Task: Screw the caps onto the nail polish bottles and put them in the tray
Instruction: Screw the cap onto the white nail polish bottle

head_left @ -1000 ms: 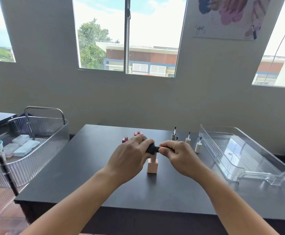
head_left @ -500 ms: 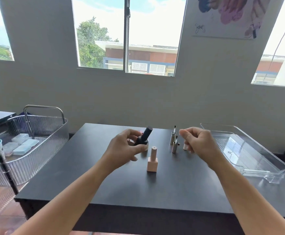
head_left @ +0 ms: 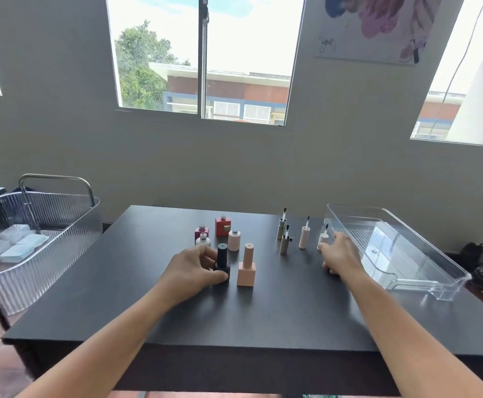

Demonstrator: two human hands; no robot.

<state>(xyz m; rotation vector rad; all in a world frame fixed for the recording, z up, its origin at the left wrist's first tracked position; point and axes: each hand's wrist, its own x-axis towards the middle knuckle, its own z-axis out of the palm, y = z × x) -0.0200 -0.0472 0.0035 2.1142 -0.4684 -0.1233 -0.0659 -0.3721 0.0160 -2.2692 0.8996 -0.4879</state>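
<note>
At the centre of the black table (head_left: 263, 317), the left hand (head_left: 190, 271) grips an upright black capped nail polish bottle (head_left: 222, 264); farther right, the right hand (head_left: 339, 255) sits just beside a white brush cap (head_left: 323, 240), its grasp unclear.

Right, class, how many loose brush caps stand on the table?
4, left of the tray: rear olive cap, front olive cap, beige cap, and white cap beside the right hand, which may hide another.
</note>
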